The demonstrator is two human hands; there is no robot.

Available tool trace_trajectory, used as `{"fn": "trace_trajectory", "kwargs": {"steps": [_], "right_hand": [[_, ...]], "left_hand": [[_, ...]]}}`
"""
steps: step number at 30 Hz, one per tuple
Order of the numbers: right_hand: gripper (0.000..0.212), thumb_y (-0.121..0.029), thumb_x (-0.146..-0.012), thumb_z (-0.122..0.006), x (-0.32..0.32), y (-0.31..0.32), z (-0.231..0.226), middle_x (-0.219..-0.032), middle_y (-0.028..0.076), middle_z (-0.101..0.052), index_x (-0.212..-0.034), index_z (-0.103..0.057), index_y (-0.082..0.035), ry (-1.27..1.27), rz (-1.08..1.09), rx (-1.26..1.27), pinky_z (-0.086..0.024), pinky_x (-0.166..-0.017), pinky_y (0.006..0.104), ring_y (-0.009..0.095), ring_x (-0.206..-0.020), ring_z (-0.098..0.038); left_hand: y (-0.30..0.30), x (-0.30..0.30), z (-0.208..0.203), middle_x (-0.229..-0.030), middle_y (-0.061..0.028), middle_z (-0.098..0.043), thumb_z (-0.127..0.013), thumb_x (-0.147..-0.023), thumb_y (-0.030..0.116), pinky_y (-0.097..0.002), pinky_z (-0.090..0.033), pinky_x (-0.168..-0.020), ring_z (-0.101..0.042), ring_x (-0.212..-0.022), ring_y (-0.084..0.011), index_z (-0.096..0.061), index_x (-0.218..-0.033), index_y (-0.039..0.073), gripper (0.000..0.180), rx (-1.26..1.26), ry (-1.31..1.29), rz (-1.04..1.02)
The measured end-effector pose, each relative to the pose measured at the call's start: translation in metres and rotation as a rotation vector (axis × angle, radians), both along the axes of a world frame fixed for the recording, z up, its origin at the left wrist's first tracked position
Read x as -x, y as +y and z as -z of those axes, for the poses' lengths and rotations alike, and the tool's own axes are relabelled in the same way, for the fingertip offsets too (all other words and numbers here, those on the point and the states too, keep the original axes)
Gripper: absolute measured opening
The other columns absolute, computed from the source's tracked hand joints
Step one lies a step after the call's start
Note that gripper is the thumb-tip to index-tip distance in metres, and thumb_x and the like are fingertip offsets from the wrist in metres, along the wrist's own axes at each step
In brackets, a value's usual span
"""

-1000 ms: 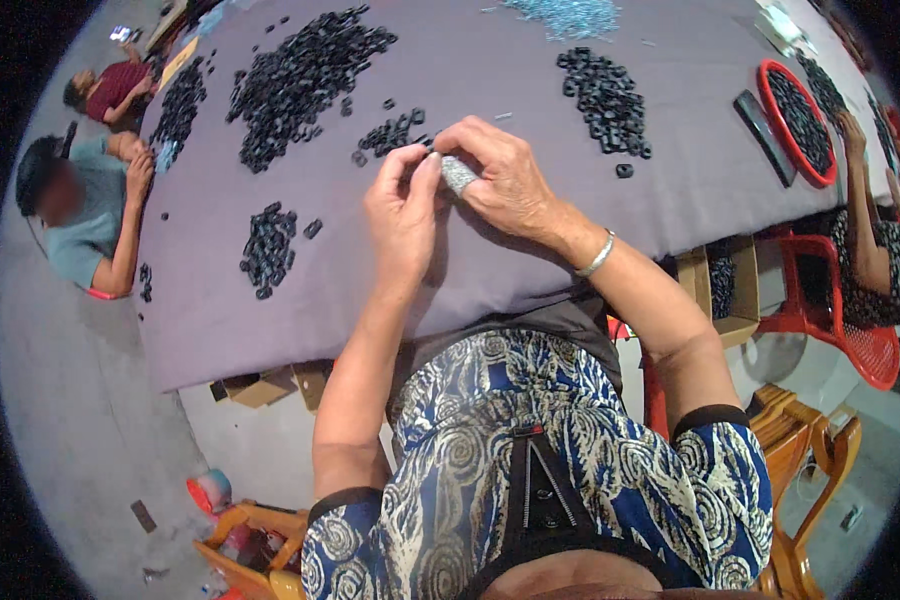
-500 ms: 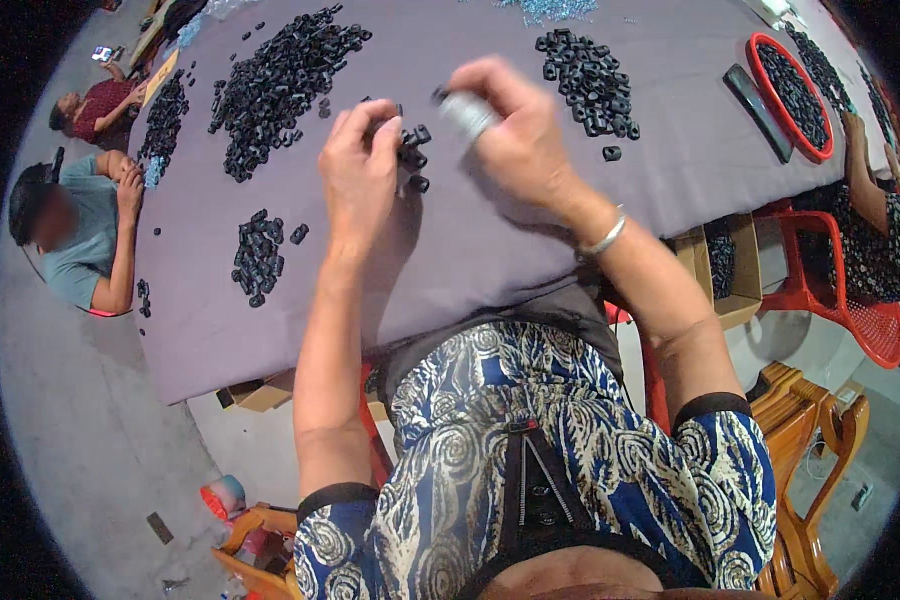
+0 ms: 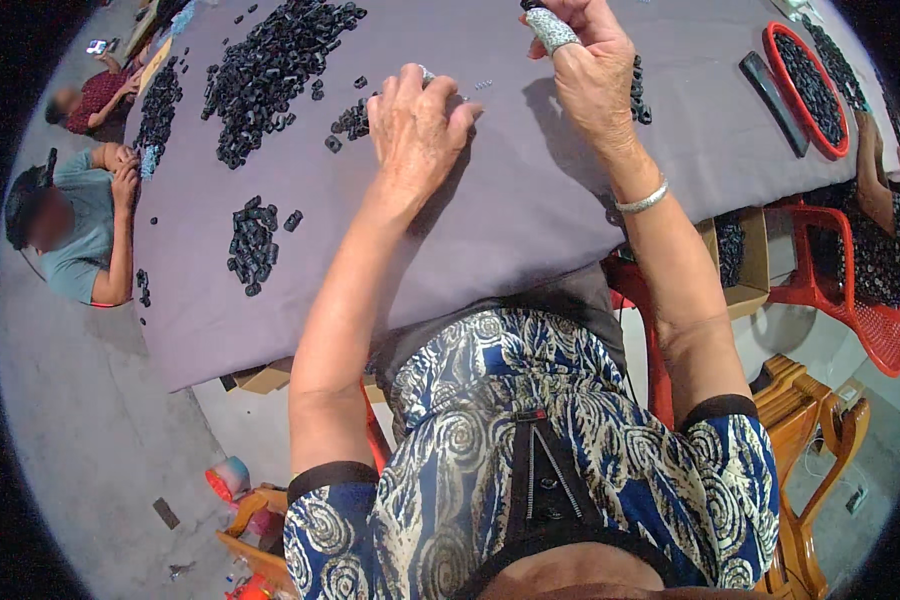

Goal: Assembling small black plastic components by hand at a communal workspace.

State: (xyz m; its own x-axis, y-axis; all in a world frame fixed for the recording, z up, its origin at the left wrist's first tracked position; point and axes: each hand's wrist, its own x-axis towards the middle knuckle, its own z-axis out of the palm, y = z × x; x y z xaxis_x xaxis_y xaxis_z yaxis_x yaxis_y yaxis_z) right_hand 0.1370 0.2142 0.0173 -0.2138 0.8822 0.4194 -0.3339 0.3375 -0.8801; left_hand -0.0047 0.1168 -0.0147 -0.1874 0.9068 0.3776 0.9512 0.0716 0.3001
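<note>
My right hand [image 3: 592, 70] is raised at the upper centre right, its fingers closed on a small black part [image 3: 532, 4] at the top edge of the picture. A silvery-white wrap [image 3: 550, 30] covers one of its fingers. My left hand [image 3: 415, 130] is low over the table, fingers bent and thumb spread apart, with the fingertips partly hidden. Just beyond its thumb lie a few tiny pale coil springs [image 3: 483, 85]. To the left of this hand is a small cluster of black parts [image 3: 352, 120], partly covered by the hand.
Big pile of black parts [image 3: 270, 80] at upper left, smaller pile [image 3: 254, 245] nearer. Part of another pile [image 3: 638, 95] shows behind my right hand. A phone-like dark slab [image 3: 774, 104] lies beside a red basket [image 3: 844, 130] of black parts. Other people sit at both table sides.
My right hand has moved up and to the right. My left hand has shifted right and turned over the table, uncovering the small cluster on its left. The view has shifted slightly.
</note>
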Motion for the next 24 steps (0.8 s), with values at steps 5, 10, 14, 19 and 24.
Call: {"fn": "trace_trajectory", "kwargs": {"steps": [5, 10, 14, 19, 24], "right_hand": [[0.009, 0.002, -0.088, -0.056, 0.001, -0.002, -0.001, -0.071, -0.005, -0.045, -0.086, -0.052, -0.006, -0.055, -0.028, -0.008, -0.039, -0.056, 0.0191, 0.003, -0.063, -0.043], [0.007, 0.0, -0.088, -0.058, -0.001, 0.003, 0.011, -0.08, -0.001, -0.057, -0.095, -0.057, -0.004, -0.127, -0.146, -0.025, -0.045, -0.06, 0.0206, 0.006, -0.068, -0.052], [0.011, -0.003, -0.089, -0.058, 0.002, 0.003, 0.019, -0.087, 0.0, -0.064, -0.1, -0.06, -0.003, -0.23, -0.361, -0.034, -0.046, -0.062, 0.0204, 0.006, -0.072, -0.055], [0.015, -0.012, -0.089, -0.059, -0.001, -0.004, 0.013, -0.087, -0.001, -0.063, -0.101, -0.062, -0.004, -0.311, -0.521, 0.032, -0.046, -0.065, 0.0207, 0.005, -0.07, -0.053], [0.015, -0.013, -0.089, -0.06, 0.002, -0.009, 0.011, -0.087, -0.001, -0.063, -0.101, -0.061, -0.004, -0.347, -0.595, 0.028, -0.046, -0.065, 0.0209, 0.005, -0.07, -0.054]], "left_hand": [[0.006, 0.0, 0.011, -0.089, -0.0089, -0.054, -0.068, -0.077, 0.022, -0.0435, -0.037, -0.078, -0.052, -0.091, -0.0282, -0.066, -0.083, 0.008, 0.016, -0.054, 0.068, -0.015], [0.004, 0.004, 0.014, -0.088, -0.0087, -0.055, -0.067, -0.08, 0.02, -0.0413, -0.041, -0.074, -0.055, -0.086, -0.0277, -0.064, -0.087, 0.007, 0.015, -0.14, 0.133, -0.012], [-0.003, 0.018, -0.004, -0.083, -0.0075, -0.058, -0.063, -0.084, 0.014, -0.0372, -0.044, -0.07, -0.057, -0.078, -0.0236, -0.062, -0.087, 0.004, 0.011, -0.244, -0.272, 0.027], [-0.015, 0.012, -0.034, -0.078, 0.0005, -0.06, -0.061, -0.09, 0.014, -0.0218, -0.043, -0.062, -0.052, -0.07, -0.0067, -0.061, -0.092, 0.001, 0.013, -0.159, -0.925, 0.147], [-0.026, 0.01, -0.037, -0.077, 0.001, -0.06, -0.061, -0.09, 0.013, -0.0201, -0.042, -0.061, -0.051, -0.069, -0.0051, -0.063, -0.093, 0.002, 0.012, -0.173, -1.084, 0.132]]}}
